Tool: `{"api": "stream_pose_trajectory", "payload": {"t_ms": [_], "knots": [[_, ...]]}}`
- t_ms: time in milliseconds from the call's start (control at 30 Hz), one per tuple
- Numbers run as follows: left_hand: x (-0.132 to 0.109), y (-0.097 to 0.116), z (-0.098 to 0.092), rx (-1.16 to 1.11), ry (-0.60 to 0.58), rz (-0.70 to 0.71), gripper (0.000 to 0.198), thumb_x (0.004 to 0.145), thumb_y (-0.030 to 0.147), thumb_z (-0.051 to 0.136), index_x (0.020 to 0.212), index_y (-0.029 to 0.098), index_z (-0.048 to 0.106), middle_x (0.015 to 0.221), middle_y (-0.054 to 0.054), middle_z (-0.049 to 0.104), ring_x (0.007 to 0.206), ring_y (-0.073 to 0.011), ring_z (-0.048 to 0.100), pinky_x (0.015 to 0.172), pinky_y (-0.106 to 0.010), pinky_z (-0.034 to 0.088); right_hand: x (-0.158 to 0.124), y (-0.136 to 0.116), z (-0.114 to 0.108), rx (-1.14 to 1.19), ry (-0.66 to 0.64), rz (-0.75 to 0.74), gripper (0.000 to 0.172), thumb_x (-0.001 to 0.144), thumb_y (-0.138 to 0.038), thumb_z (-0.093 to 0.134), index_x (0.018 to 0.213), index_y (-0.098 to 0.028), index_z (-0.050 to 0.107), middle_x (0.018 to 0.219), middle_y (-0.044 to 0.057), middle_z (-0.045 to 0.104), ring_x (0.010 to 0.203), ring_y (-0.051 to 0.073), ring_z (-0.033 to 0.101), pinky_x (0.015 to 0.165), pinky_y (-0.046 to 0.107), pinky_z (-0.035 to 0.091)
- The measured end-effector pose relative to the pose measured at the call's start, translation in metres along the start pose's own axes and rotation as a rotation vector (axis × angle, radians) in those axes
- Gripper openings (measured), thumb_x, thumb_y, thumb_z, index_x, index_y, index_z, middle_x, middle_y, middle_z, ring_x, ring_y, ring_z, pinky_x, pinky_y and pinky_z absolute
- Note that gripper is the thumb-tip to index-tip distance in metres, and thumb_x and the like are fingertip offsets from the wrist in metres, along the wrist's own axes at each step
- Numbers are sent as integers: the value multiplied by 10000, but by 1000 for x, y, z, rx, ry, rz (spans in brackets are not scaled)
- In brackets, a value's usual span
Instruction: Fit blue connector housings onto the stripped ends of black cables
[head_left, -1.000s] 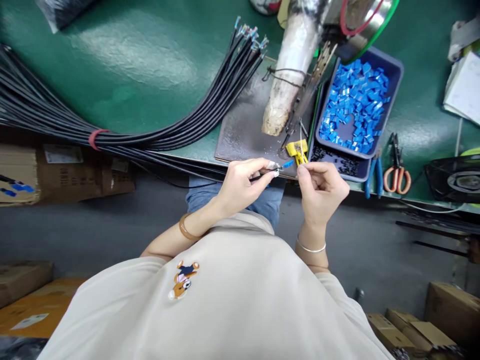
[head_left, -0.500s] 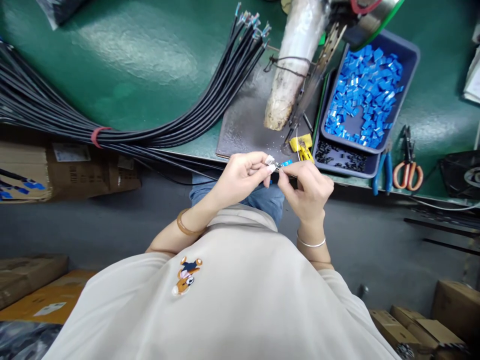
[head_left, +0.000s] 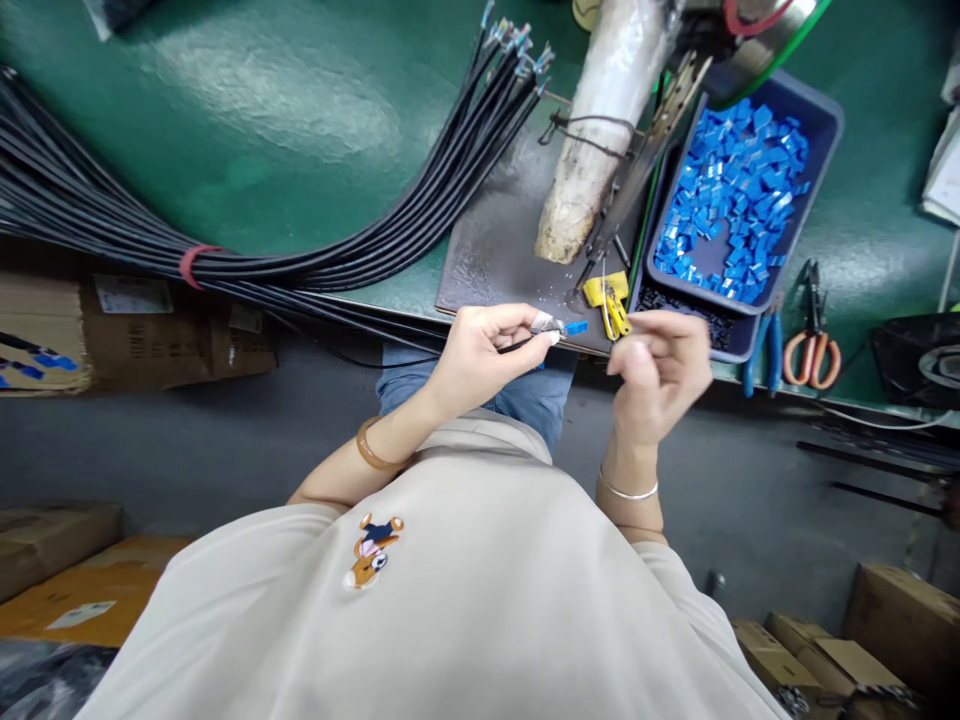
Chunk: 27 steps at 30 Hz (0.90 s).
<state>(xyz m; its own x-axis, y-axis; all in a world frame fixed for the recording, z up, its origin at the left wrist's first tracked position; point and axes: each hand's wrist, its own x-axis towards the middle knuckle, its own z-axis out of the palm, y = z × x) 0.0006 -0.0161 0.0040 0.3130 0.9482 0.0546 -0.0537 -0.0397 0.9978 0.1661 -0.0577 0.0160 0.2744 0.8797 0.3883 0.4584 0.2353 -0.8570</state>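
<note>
While left hand (head_left: 480, 352) pinches cable (head_left: 513, 347), yellow tool (head_left: 617, 286) lies near the parted right hand (head_left: 664, 372)

On the bench (head_left: 285, 60), cables (head_left: 322, 268) left, tray (head_left: 831, 130) of small parts (head_left: 750, 190) right, tools (head_left: 812, 355) further right.

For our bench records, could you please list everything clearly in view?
Workbench: one, green, top
Cables: many, black, left
Board: one, dark, centre
Wrapped tube: one, whitish, over board
Reel: one, green-rimmed, by trays
Trays: two, grey, right
Plastic pieces: many, blue, upper tray
Tiny parts: many, black, lower tray
Fixture: one, yellow, board edge
Pliers: one, blue-handled, beside trays
Scissors-like tool: one, orange-handled, beside pliers
Device: one, black, far right
Cardboard boxes: several, brown, both sides
Connector: one, blue, near fixture
Shirt: one, beige, bottom
Left hand: one, centre, holding cable
Right hand: one, blurred, beside fixture
</note>
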Motion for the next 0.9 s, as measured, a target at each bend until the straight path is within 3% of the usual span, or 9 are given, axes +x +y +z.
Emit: {"api": "stream_pose_trajectory", "payload": {"t_ms": [67, 133, 233, 300, 367, 633, 900], "knots": [[2, -1, 0, -17, 0, -19, 125, 813, 214, 651, 728, 124, 673, 553, 38, 465, 476, -21, 326, 430, -176, 228, -2, -2, -2, 23, 129, -68, 169, 928, -289, 543, 1096, -268, 553, 680, -58, 595, 445, 67, 507, 432, 229, 390], [5, -2, -1, -55, -12, -47, 114, 810, 202, 644, 728, 126, 660, 555, 41, 455, 479, -22, 325, 433, -176, 227, -5, -2, -4, -13, 151, -107, 219, 943, -236, 529, 1156, -284, 533, 811, -42, 691, 484, 74, 595, 451, 229, 451], [8, -4, -2, -89, -39, -80, 119, 809, 213, 643, 721, 133, 637, 558, 43, 431, 485, -28, 320, 440, -180, 229, -7, 3, -4, -185, 42, -236, 198, 902, -183, 596, 1080, -269, 597, 969, -12, 746, 760, 142, 742, 670, 277, 598], [10, -6, -2, -91, -52, -100, 143, 813, 235, 644, 710, 141, 612, 561, 43, 408, 490, -33, 313, 446, -188, 226, -7, 7, 0, -286, -42, -347, 142, 870, -164, 632, 980, -252, 618, 1022, 10, 752, 890, 174, 747, 800, 323, 619], [12, -9, -2, -78, -46, -106, 152, 819, 244, 640, 712, 152, 583, 556, 49, 365, 489, -37, 291, 453, -198, 216, -5, 11, 5, -315, -90, -407, 103, 870, -159, 619, 928, -242, 599, 1094, 36, 742, 929, 179, 740, 817, 336, 626], [21, -7, 5, -7, 23, -55, 198, 820, 209, 612, 678, 177, 477, 542, 60, 309, 485, -42, 254, 462, -213, 196, 3, 10, 14, -289, -71, -334, 92, 869, -158, 586, 829, -232, 549, 1113, 53, 739, 870, 182, 749, 740, 338, 640], [26, -4, 8, -9, 16, -65, 162, 832, 183, 593, 693, 173, 510, 542, 56, 303, 481, -43, 259, 463, -220, 198, 7, 10, 11, -225, -96, -251, 76, 861, -166, 600, 830, -226, 565, 1125, 49, 734, 900, 189, 747, 742, 333, 646]]}}
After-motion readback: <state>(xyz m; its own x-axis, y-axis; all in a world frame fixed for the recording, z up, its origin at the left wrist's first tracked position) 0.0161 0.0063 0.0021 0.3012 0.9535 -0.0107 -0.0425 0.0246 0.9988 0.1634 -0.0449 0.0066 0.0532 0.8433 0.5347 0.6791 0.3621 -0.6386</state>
